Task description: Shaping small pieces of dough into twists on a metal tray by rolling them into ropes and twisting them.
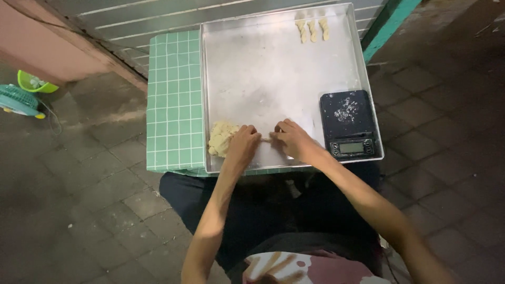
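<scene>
Dough lump [222, 138] beside left hand [243, 143], scale [349, 124] right.

A paved yard used for baking: brick floor [105, 210], green-tiled table [173, 100], metal tray [263, 68], scale [350, 123]

Dim overall; soft overhead light brightens the metal tray [263, 68] with mild glare, while the floor [79, 210] stays dark and slightly grainy.
</scene>
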